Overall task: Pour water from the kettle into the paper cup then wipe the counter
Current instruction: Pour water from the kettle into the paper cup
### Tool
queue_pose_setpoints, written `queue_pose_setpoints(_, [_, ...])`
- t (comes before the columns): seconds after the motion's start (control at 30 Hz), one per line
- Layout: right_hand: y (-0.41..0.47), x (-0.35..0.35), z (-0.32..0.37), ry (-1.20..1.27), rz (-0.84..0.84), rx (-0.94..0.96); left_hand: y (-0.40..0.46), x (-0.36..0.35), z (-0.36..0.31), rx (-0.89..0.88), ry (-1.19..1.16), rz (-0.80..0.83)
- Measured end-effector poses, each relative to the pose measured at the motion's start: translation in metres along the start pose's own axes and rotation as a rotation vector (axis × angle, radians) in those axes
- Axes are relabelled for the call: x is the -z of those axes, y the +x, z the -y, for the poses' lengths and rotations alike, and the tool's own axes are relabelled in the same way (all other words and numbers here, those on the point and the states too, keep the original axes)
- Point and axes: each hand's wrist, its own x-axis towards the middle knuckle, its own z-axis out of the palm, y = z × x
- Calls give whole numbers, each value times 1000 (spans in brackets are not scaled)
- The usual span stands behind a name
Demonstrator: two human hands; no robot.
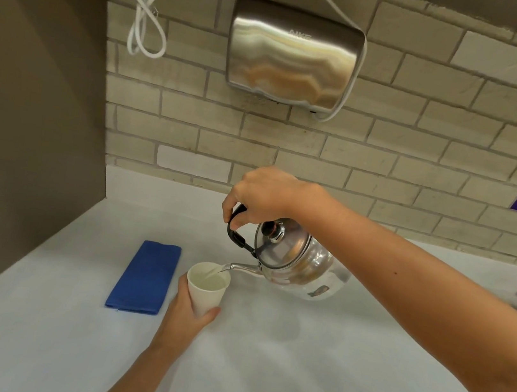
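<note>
Head view: shiny round steel kettle (pixel 299 262) tilted over smooth white paper cup (pixel 205 288)

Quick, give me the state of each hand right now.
Left hand: closed around the white paper cup, holding it under the spout.
Right hand: closed on the black handle of the shiny steel kettle, tilting it to pour.

head cam: single wide-angle view, worn on head, no second view to overlap
facing: forward and down, onto table (pixel 291 368) and tiled wall (pixel 391 148) beyond fingers (pixel 229 221)
range: close, arm's reach
</note>
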Motion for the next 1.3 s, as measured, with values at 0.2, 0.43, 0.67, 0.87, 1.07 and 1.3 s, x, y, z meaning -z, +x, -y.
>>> queue_pose_setpoints(0.2, [0, -2, 1, -3, 4, 5, 0, 0, 0, 12, 3, 5])
queue_pose_setpoints(0.43, [-1, -1, 1, 18, 21, -3, 0, 0, 1, 18, 10, 11])
queue_pose_setpoints(0.67, [-12, -14, -10, 171, -35, -47, -2, 1, -1, 12, 19, 14])
queue_pose_setpoints(0.87, [-37, -37, -38, 440, -130, -211, -3, 2, -4, 36, 25, 19])
queue_pose_setpoints(1.07, [-35, -55, -69, 622, -302, -349, -4, 2, -7, 55, 19, 8])
queue_pose_setpoints(1.3, [17, -94, -74, 755, -514, -350, -4, 2, -7, 50, 46, 5])
